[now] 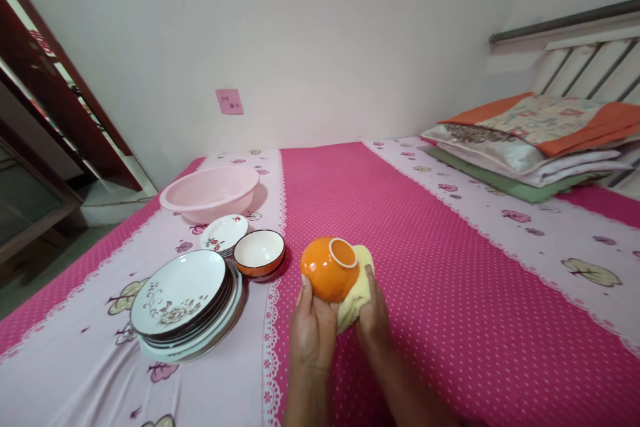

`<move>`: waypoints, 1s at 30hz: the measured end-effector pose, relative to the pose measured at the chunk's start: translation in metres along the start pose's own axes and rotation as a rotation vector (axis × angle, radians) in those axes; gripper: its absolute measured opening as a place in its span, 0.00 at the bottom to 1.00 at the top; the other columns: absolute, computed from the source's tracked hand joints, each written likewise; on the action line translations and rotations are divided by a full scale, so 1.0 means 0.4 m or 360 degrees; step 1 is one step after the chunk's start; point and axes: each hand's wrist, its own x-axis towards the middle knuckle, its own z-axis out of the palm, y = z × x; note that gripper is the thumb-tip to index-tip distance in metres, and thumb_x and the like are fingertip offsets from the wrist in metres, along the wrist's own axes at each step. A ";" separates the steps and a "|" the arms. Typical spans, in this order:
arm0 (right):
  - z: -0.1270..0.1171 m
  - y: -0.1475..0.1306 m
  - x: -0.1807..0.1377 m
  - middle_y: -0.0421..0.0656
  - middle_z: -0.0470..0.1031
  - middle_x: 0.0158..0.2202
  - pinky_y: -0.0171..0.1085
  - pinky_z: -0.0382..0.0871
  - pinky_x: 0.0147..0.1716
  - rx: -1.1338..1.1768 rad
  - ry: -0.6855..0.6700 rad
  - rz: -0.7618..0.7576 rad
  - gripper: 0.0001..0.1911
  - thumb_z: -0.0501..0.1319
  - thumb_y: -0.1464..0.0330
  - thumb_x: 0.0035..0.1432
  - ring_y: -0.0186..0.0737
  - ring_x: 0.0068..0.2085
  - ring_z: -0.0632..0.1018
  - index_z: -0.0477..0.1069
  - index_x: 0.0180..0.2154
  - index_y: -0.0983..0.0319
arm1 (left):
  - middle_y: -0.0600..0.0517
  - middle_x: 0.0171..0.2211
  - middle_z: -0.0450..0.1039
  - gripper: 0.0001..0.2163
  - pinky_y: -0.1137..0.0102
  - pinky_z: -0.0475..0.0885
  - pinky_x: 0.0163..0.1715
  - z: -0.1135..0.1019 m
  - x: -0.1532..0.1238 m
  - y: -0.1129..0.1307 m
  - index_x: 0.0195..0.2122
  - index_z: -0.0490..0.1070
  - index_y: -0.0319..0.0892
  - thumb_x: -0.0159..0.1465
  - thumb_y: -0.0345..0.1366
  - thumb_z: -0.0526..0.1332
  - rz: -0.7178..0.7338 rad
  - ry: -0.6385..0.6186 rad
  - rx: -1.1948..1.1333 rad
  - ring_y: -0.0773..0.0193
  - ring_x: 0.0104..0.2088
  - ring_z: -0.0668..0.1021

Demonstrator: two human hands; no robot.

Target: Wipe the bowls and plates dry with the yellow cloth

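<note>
An orange bowl is held on its side above the pink bedsheet, its white-ringed base facing right and up. My left hand grips it from below, thumb along its left side. Against the bowl's right side, my right hand presses a folded yellow cloth, fingers closed on it. Left of my hands stands a white-lined bowl with an orange outside, seemingly stacked on another. Beside it lie a pile of small flowered plates and a stack of larger plates.
A pink plastic basin sits behind the plates. Folded bedding is piled at the right by a slatted headboard. A pale wall with a pink note borders the bed's far side. At the left is a doorway.
</note>
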 end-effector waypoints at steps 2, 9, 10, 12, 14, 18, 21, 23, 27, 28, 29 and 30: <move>0.001 -0.025 -0.002 0.53 0.80 0.57 0.44 0.78 0.50 0.0006 0.0158 0.0080 0.39 0.60 0.43 0.62 0.52 0.54 0.82 0.70 0.62 0.66 | 0.34 0.63 0.73 0.25 0.54 0.74 0.61 -0.005 0.001 -0.002 0.70 0.62 0.37 0.77 0.43 0.50 -0.0051 -0.0039 -0.0031 0.49 0.63 0.77; 0.014 -0.060 -0.034 0.47 0.84 0.39 0.41 0.76 0.32 -0.0210 -0.0021 -0.0061 0.30 0.63 0.44 0.62 0.48 0.34 0.82 0.75 0.50 0.62 | 0.37 0.66 0.70 0.26 0.54 0.73 0.62 -0.015 -0.002 0.012 0.73 0.59 0.42 0.77 0.45 0.50 0.0099 -0.0050 0.0014 0.49 0.64 0.76; 0.016 -0.068 -0.036 0.46 0.83 0.37 0.40 0.75 0.30 -0.0231 -0.0009 -0.0096 0.28 0.62 0.44 0.63 0.46 0.32 0.81 0.74 0.48 0.62 | 0.38 0.66 0.71 0.25 0.54 0.73 0.62 -0.013 -0.003 0.015 0.72 0.60 0.43 0.77 0.45 0.50 0.0106 -0.0040 0.0002 0.49 0.64 0.75; 0.017 -0.091 -0.037 0.43 0.81 0.32 0.38 0.72 0.26 -0.0268 0.0005 -0.0176 0.26 0.62 0.45 0.63 0.43 0.28 0.77 0.73 0.45 0.61 | 0.39 0.65 0.72 0.25 0.54 0.72 0.63 -0.009 -0.005 0.020 0.71 0.62 0.43 0.77 0.45 0.49 0.0110 -0.0026 -0.0032 0.50 0.64 0.75; 0.015 -0.123 -0.037 0.39 0.77 0.28 0.37 0.68 0.22 -0.0317 0.0018 -0.0249 0.24 0.62 0.45 0.64 0.40 0.25 0.74 0.72 0.42 0.60 | 0.38 0.63 0.74 0.23 0.54 0.70 0.64 -0.008 -0.005 0.025 0.70 0.64 0.42 0.77 0.43 0.49 0.0130 -0.0008 -0.0054 0.51 0.64 0.76; 0.008 -0.185 -0.038 0.37 0.73 0.24 0.36 0.68 0.21 -0.0558 0.0084 -0.0455 0.20 0.59 0.49 0.67 0.40 0.24 0.73 0.73 0.38 0.59 | 0.37 0.59 0.78 0.20 0.54 0.70 0.64 -0.021 0.001 0.028 0.66 0.70 0.38 0.77 0.39 0.52 0.0241 0.0045 0.0022 0.51 0.62 0.77; 0.005 -0.203 -0.035 0.44 0.81 0.37 0.41 0.76 0.33 -0.0839 -0.0117 -0.0892 0.16 0.56 0.57 0.71 0.45 0.35 0.80 0.76 0.46 0.59 | 0.39 0.57 0.80 0.17 0.55 0.71 0.64 -0.039 0.006 0.022 0.61 0.74 0.40 0.76 0.37 0.56 0.0363 0.0121 0.0181 0.53 0.60 0.79; 0.005 -0.199 -0.031 0.47 0.81 0.50 0.47 0.77 0.48 -0.1026 -0.0375 -0.1173 0.15 0.57 0.62 0.71 0.50 0.49 0.81 0.75 0.53 0.58 | 0.42 0.55 0.81 0.14 0.57 0.71 0.64 -0.047 0.005 0.017 0.57 0.78 0.41 0.74 0.35 0.58 0.0429 0.0179 0.0264 0.55 0.59 0.79; 0.004 -0.181 -0.015 0.50 0.76 0.58 0.50 0.71 0.60 -0.1175 -0.0523 -0.1353 0.17 0.58 0.67 0.71 0.50 0.60 0.76 0.70 0.60 0.58 | 0.42 0.50 0.83 0.11 0.56 0.74 0.60 -0.051 0.000 0.015 0.50 0.81 0.41 0.72 0.36 0.62 0.0453 0.0133 0.0303 0.54 0.53 0.83; 0.001 -0.178 -0.010 0.50 0.76 0.57 0.49 0.72 0.59 -0.1175 -0.0505 -0.1353 0.17 0.57 0.69 0.72 0.49 0.58 0.76 0.70 0.60 0.58 | 0.42 0.50 0.83 0.11 0.56 0.75 0.60 -0.051 -0.001 0.016 0.50 0.82 0.41 0.71 0.38 0.64 0.0464 0.0095 0.0301 0.54 0.51 0.83; -0.003 -0.178 -0.005 0.50 0.77 0.56 0.48 0.73 0.57 -0.1180 -0.0504 -0.1356 0.16 0.55 0.70 0.72 0.48 0.57 0.77 0.70 0.59 0.58 | 0.42 0.49 0.83 0.12 0.56 0.75 0.59 -0.052 0.000 0.018 0.49 0.82 0.40 0.69 0.39 0.66 0.0480 0.0056 0.0300 0.54 0.51 0.84; -0.007 -0.180 0.000 0.49 0.77 0.54 0.46 0.74 0.56 -0.1192 -0.0520 -0.1372 0.16 0.53 0.71 0.73 0.46 0.56 0.77 0.71 0.58 0.57 | 0.42 0.50 0.83 0.13 0.57 0.75 0.59 -0.053 0.001 0.019 0.50 0.82 0.40 0.68 0.41 0.68 0.0500 0.0026 0.0302 0.53 0.50 0.84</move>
